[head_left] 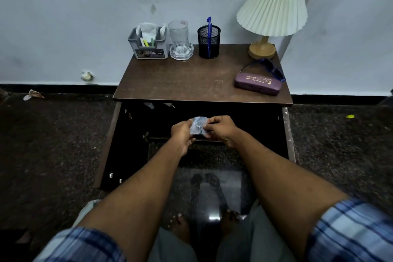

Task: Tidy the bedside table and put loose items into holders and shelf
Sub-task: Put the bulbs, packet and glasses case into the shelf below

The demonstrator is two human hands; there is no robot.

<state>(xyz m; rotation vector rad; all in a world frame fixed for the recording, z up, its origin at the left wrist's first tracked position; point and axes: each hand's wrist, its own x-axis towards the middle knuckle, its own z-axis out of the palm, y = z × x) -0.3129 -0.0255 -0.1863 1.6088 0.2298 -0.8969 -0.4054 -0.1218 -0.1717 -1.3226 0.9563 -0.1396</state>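
Both of my hands hold a small pale, shiny packet (pixel 198 125) in front of the dark open space under the brown bedside table (pixel 180 83). My left hand (pixel 182 132) pinches its left edge and my right hand (pixel 221 128) pinches its right edge. On the tabletop stand a grey organiser (pixel 148 45) with tissues and markers, a clear glass (pixel 179 34) on a glass ashtray (pixel 181 51), and a black mesh pen holder (pixel 209 42) with a blue pen (pixel 209 27). A purple spectacle case (pixel 258 83) lies at the right with dark sunglasses (pixel 270 68) behind it.
A lamp (pixel 271 10) with a pleated shade stands at the table's back right corner. The wall is right behind the table. Scraps of litter (pixel 34 94) lie on the dark floor at the left, and a crumpled white scrap (pixel 87 75) sits by the skirting.
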